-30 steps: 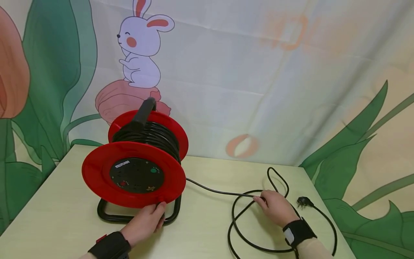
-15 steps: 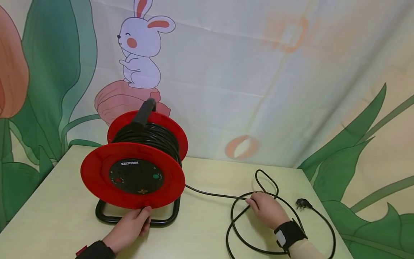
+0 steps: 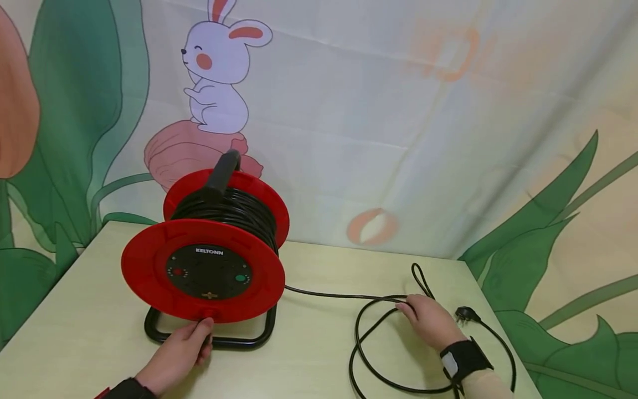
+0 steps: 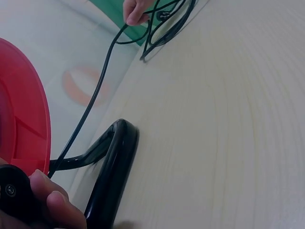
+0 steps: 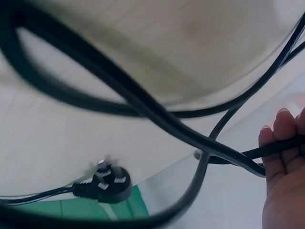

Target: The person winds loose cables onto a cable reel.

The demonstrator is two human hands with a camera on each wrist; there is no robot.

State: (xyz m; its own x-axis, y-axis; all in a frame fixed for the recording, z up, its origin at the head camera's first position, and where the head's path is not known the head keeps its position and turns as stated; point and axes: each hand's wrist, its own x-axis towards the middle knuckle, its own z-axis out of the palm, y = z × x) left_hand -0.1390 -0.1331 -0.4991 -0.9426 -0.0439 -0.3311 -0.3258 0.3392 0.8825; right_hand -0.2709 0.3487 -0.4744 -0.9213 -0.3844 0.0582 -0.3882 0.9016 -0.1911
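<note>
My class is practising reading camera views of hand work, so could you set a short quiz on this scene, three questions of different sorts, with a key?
1. Choose one. What does the left hand hold?
A) the top handle
B) the black knob
C) the back rim
2. True or false? The plug lies apart from the right hand.
3. Fill in the gap. From the reel, the loose cable runs to the ____ hand.

Key: 1. B; 2. True; 3. right
</note>
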